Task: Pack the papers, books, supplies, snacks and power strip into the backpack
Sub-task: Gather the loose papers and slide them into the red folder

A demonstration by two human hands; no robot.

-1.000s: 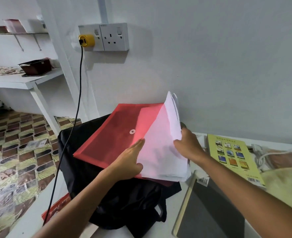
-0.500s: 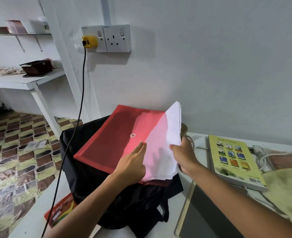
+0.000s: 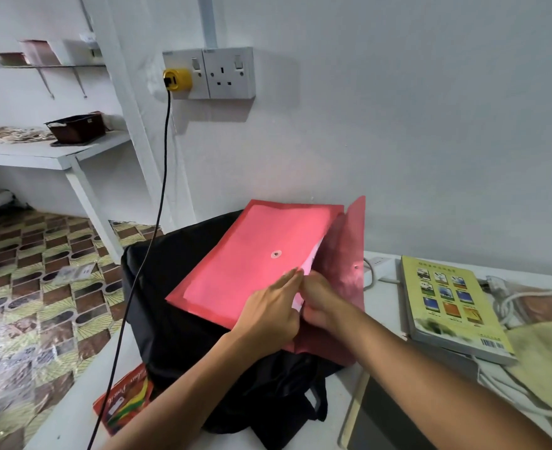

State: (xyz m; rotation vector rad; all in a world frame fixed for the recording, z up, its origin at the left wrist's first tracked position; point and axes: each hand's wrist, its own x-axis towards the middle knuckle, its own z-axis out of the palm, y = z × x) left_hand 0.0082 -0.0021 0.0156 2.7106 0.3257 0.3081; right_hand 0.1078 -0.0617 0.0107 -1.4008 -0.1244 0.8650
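Red folder (image 3: 251,264) lies flat on top of the black backpack (image 3: 183,303), flap (image 3: 346,254) open and standing up on the right. White papers (image 3: 312,254) are almost fully inside; only a pale edge shows at the mouth. Folder is translucent plastic with a snap button, the sheets showing through pink, no visible creases.

Left hand (image 3: 268,316) rests on the folder near the mouth, fingers straight and together, pressing it down. Right hand (image 3: 321,303) is at the mouth under the flap, fingers curled at the paper edge; can't tell if it's pinching the sheets or just pushing them.

Progress, my read: early. Papers nearly sleeved, flap not snapped, folder not yet in the backpack. No view inside the bag, so can't say what's already in it.

Left on the worktop (image 3: 73,414): yellow book (image 3: 453,306) to the right, a dark notebook (image 3: 394,414) in front of it, a white power strip (image 3: 378,267) behind the flap with its cable (image 3: 508,300) near the book, a red packet (image 3: 125,401) partly under the backpack's left edge.
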